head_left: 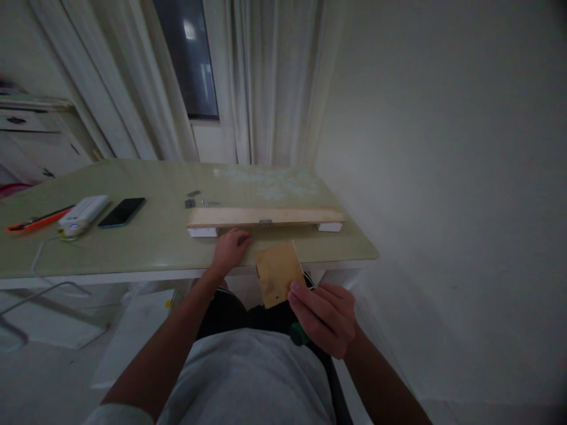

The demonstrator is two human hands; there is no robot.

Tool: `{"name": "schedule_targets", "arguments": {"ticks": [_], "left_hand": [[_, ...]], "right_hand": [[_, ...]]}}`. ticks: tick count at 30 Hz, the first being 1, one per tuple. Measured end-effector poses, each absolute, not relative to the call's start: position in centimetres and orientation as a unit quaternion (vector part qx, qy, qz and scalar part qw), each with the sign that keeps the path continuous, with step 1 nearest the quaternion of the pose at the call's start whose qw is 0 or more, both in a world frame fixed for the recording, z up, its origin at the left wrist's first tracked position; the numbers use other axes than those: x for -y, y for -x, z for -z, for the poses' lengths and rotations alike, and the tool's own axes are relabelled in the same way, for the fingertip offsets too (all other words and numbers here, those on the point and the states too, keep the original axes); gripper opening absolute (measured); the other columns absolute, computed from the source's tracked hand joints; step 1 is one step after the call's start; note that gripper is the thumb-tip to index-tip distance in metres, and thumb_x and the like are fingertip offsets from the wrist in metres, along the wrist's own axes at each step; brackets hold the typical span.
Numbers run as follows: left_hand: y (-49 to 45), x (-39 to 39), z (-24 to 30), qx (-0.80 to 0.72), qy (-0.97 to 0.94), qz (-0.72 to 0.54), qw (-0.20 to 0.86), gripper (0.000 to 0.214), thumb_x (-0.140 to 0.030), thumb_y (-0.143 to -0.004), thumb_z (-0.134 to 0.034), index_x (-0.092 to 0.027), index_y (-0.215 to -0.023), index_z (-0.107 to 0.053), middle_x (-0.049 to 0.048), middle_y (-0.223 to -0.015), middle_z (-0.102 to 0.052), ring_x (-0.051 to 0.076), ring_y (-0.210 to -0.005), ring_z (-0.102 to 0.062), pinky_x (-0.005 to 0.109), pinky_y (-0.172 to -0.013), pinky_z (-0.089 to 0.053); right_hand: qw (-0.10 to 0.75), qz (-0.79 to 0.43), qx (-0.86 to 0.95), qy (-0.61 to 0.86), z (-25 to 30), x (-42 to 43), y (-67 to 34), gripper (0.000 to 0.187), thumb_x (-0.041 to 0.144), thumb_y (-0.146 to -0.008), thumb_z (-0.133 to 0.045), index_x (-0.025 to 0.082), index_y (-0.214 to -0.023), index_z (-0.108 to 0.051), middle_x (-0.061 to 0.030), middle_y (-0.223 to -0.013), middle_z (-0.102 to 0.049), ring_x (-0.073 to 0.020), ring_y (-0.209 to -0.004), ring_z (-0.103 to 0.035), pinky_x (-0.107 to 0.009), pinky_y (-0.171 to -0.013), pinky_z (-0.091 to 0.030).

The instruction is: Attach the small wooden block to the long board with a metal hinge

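Note:
My right hand (325, 316) is closed on a small flat wooden board (279, 273), pinching its lower right corner between thumb and fingers. The board is held tilted in front of the table edge, with a small dark hole near its bottom. Beneath that hand pokes a green and black rounded end (299, 334); the rest of it is hidden. My left hand (230, 251) rests at the table's front edge with fingers curled, and whatever they may hold is hidden. Just beyond it lies a long wooden plank (266, 215), raised on white blocks (202, 232) at both ends, with a small metal hinge (265, 222) at its front edge.
Small grey metal pieces (190, 203) and screws (210, 203) lie behind the plank's left end. Further left on the table (159, 251) are a phone (123, 212), a white power bank (84, 215) with a cable, and an orange cutter (39, 219). A wall (443, 177) stands at the right.

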State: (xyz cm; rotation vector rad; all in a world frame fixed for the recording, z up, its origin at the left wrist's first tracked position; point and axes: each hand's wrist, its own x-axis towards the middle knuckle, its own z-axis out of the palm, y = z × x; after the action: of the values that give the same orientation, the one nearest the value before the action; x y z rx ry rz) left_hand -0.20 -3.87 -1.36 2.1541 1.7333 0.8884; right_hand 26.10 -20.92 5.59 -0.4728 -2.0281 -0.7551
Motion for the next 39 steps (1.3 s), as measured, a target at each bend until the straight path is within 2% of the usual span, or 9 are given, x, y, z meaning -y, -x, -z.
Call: {"name": "schedule_targets", "arguments": {"ticks": [6, 12, 17, 21, 23, 26, 30, 36, 39], "left_hand": [[0.1, 4.1, 1.5, -0.585, -0.722, -0.341, 0.140, 0.020, -0.028, -0.090, -0.066, -0.021, -0.101, -0.081, 0.0096, -0.105, -0.077, 0.027, -0.099, -0.070, 0.037, -0.094, -0.053], [-0.2, 5.0, 0.7, -0.572, -0.671, -0.435, 0.179, 0.021, -0.033, -0.090, -0.065, -0.020, -0.100, -0.078, 0.0096, -0.108, -0.075, 0.024, -0.094, -0.068, 0.036, -0.093, -0.052], [-1.8, 9.8, 0.6, -0.532, -0.617, -0.508, 0.281, 0.044, -0.051, -0.099, -0.051, -0.017, -0.118, -0.072, 0.0077, -0.093, -0.074, 0.020, -0.076, -0.064, 0.032, -0.074, -0.053], [-4.0, 15.2, 1.7, -0.469, -0.568, -0.521, 0.433, 0.071, -0.070, -0.102, -0.028, -0.016, -0.111, -0.074, 0.0091, -0.085, -0.074, 0.020, -0.072, -0.067, 0.030, -0.065, -0.055], [-4.9, 16.9, 2.3, -0.449, -0.532, -0.524, 0.490, 0.067, -0.075, -0.096, -0.045, -0.016, -0.104, -0.075, 0.0094, -0.086, -0.075, 0.020, -0.074, -0.068, 0.030, -0.066, -0.056], [-5.5, 17.6, 2.8, -0.436, -0.490, -0.531, 0.537, 0.055, -0.065, -0.085, -0.073, -0.015, -0.106, -0.075, 0.0090, -0.092, -0.077, 0.020, -0.077, -0.070, 0.030, -0.071, -0.058], [-5.1, 17.0, 2.2, -0.448, -0.449, -0.547, 0.546, 0.049, -0.057, -0.082, -0.079, -0.014, -0.105, -0.078, 0.0099, -0.096, -0.079, 0.021, -0.083, -0.072, 0.031, -0.076, -0.059], [-4.5, 17.4, -0.5, -0.483, -0.446, -0.562, 0.502, 0.046, -0.052, -0.074, -0.086, -0.014, -0.100, -0.081, 0.0099, -0.092, -0.082, 0.021, -0.079, -0.074, 0.029, -0.067, -0.060], [-4.5, 18.1, -1.6, -0.481, -0.467, -0.567, 0.478, 0.043, -0.047, -0.075, -0.087, -0.016, -0.103, -0.080, 0.0087, -0.096, -0.083, 0.022, -0.081, -0.076, 0.028, -0.067, -0.062]], "right_hand": [[0.455, 0.308, 0.816, 0.180, -6.2, 21.6, -25.8, 0.015, 0.010, -0.089, -0.071, 0.023, -0.087, -0.077, -0.0113, -0.118, -0.079, -0.0132, -0.069, -0.072, -0.028, -0.048, -0.055], [0.450, 0.278, 0.826, 0.195, -5.9, 21.6, -26.0, 0.021, 0.010, -0.089, -0.072, 0.029, -0.099, -0.076, -0.0053, -0.124, -0.078, -0.0138, -0.074, -0.075, -0.028, -0.051, -0.056], [0.454, 0.253, 0.832, 0.192, -3.8, 19.2, -25.9, 0.025, 0.010, -0.092, -0.070, 0.022, -0.114, -0.074, -0.0107, -0.120, -0.079, -0.0146, -0.076, -0.075, -0.028, -0.056, -0.054], [0.430, 0.228, 0.852, 0.195, -1.4, 17.5, -25.3, 0.026, 0.010, -0.095, -0.066, 0.016, -0.120, -0.071, -0.0125, -0.115, -0.079, -0.0155, -0.082, -0.076, -0.028, -0.060, -0.052], [0.419, 0.219, 0.859, 0.195, -0.4, 17.0, -24.8, 0.021, 0.011, -0.097, -0.064, 0.015, -0.116, -0.071, -0.0110, -0.109, -0.080, -0.0146, -0.080, -0.076, -0.027, -0.060, -0.051], [0.420, 0.201, 0.861, 0.205, 0.4, 16.6, -24.3, 0.018, 0.012, -0.099, -0.060, 0.017, -0.112, -0.071, -0.0075, -0.105, -0.082, -0.0135, -0.079, -0.075, -0.026, -0.065, -0.054], [0.484, 0.166, 0.824, 0.245, 0.4, 16.7, -24.5, 0.018, 0.023, -0.096, -0.066, 0.019, -0.113, -0.070, -0.0096, -0.105, -0.080, -0.0185, -0.085, -0.076, -0.029, -0.071, -0.057], [0.685, 0.095, 0.666, 0.280, -1.6, 18.4, -25.6, 0.035, 0.050, -0.104, -0.044, 0.024, -0.104, -0.068, -0.0021, -0.065, -0.062, -0.0186, -0.051, -0.058, -0.033, -0.047, -0.046], [0.723, 0.088, 0.630, 0.268, -2.8, 19.6, -25.9, 0.037, 0.055, -0.101, -0.053, 0.022, -0.100, -0.071, -0.0025, -0.066, -0.064, -0.0189, -0.053, -0.060, -0.034, -0.048, -0.049]]}}
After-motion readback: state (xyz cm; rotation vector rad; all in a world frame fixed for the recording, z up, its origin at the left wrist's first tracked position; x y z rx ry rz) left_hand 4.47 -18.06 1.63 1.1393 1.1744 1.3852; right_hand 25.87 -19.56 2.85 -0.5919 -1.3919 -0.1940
